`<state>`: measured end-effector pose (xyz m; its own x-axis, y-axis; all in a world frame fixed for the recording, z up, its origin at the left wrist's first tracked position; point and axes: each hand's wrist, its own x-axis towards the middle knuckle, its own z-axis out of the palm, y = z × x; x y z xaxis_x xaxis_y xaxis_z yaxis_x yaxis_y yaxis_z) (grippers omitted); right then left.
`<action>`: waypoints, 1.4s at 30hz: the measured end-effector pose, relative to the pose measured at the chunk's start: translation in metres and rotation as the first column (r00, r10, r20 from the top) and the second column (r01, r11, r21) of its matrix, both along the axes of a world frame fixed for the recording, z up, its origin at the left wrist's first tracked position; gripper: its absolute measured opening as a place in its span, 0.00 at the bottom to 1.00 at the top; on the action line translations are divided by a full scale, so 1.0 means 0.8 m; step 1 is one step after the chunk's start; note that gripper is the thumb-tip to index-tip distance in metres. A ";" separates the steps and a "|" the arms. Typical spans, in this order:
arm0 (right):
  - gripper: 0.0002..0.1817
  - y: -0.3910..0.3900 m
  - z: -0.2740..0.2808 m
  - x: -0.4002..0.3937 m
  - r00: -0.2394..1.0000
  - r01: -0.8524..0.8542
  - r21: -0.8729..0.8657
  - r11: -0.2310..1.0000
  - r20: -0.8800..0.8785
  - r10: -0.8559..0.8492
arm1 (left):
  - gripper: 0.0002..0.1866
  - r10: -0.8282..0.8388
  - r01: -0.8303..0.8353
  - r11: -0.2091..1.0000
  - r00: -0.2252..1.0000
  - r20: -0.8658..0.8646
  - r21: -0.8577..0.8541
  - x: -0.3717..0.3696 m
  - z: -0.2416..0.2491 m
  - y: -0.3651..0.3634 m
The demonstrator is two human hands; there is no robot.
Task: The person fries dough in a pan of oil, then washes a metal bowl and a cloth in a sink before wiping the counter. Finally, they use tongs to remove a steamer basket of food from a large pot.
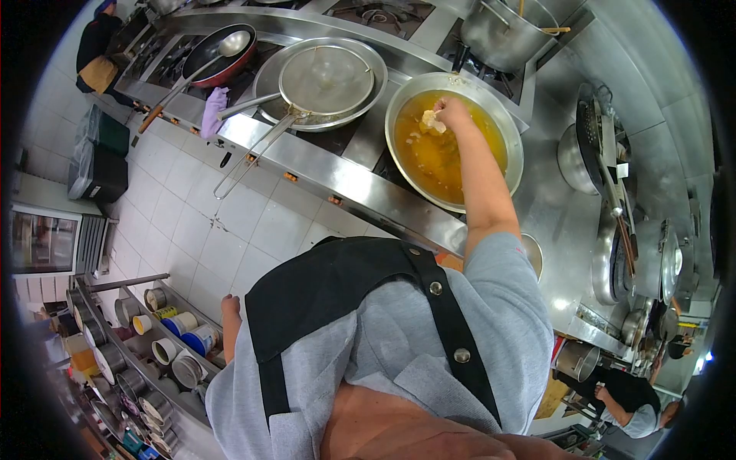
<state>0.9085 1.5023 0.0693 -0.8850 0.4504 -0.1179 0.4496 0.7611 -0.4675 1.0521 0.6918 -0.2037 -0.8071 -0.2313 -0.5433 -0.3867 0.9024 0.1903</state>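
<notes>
Right hand [452, 113]: arm stretched out over the wok [454, 138], fingers drawn together and pinching a pale food piece [431, 121] just above the oil [437, 157]. Whether the piece touches the oil cannot be told.

Left hand [230, 307]: hanging low at the person's side, above the white floor tiles, holding nothing. Fingers curled inward; how tightly cannot be told.

Wok: wide steel pan on the stove [337, 165], filled with amber oil; a few pale bits float near the pinched piece.

Strainer [326, 79]: round mesh skimmer with a long handle, lying across a shallow steel pan [268, 77] left of the wok.

Ladle [230, 46]: resting in a dark red-rimmed pan [218, 54] farther left, its wooden handle pointing over the stove's edge.

Purple cloth [215, 111]: draped on the stove's front ledge, between the red-rimmed pan and the steel pan.

Stockpot [506, 34]: large steel pot behind the wok, with wooden utensil handles sticking out.

Counter [563, 215]: steel surface right of the wok, carrying pans, lids and utensils along its far side.

Shelf [153, 345]: low rack at lower left with tins, tubs and steel cups.

Other people: one in dark clothes [96, 50] at the far end of the stove; another in a black top [632, 399] at lower right.
</notes>
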 end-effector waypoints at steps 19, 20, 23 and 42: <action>0.25 0.001 0.009 -0.005 0.989 0.129 0.079 0.988 0.066 -0.134 | 0.27 0.136 -0.140 0.986 0.989 0.051 0.092 -0.006 0.038 0.020; 0.26 0.002 0.009 -0.006 0.988 0.133 0.084 0.988 0.066 -0.138 | 0.27 0.135 -0.140 0.985 0.989 0.060 0.099 -0.007 0.038 0.019; 0.26 0.004 0.009 -0.007 0.988 0.131 0.070 0.989 0.070 -0.136 | 0.27 0.171 -0.176 0.979 0.984 0.060 0.103 -0.007 0.037 0.020; 0.24 -0.001 0.015 -0.010 0.990 0.115 0.096 0.989 0.073 -0.122 | 0.27 0.258 -0.256 0.960 0.966 -0.001 0.117 -0.010 0.023 0.012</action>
